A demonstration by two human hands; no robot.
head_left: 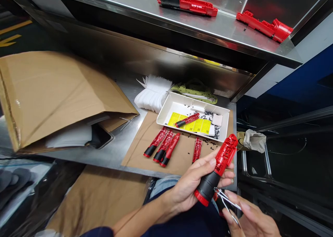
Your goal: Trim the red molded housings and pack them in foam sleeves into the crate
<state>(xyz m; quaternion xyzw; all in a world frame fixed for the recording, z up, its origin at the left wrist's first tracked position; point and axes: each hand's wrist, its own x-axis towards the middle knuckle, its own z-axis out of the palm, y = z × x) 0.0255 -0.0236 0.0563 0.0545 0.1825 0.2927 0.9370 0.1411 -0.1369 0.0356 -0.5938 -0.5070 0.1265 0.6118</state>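
My left hand (194,183) is closed around a red and black plastic tool handle (217,169), held tilted with its red end up to the right. My right hand (251,219) pinches a pair of metal tweezers (227,200) whose tips touch the black lower end of the handle. Both hands are over my lap, just in front of the steel bench edge. On a brown cardboard sheet (182,154) lie several more red and black handle halves (163,147). A white tray (194,121) behind them holds one handle part, yellow labels and small bits.
A large cardboard box (52,95) lies tipped on the bench at left. A stack of white foam sheets (153,93) sits behind the tray. The steel shelf (182,25) above carries two red housings (187,1). A crumpled rag (253,140) is at the right.
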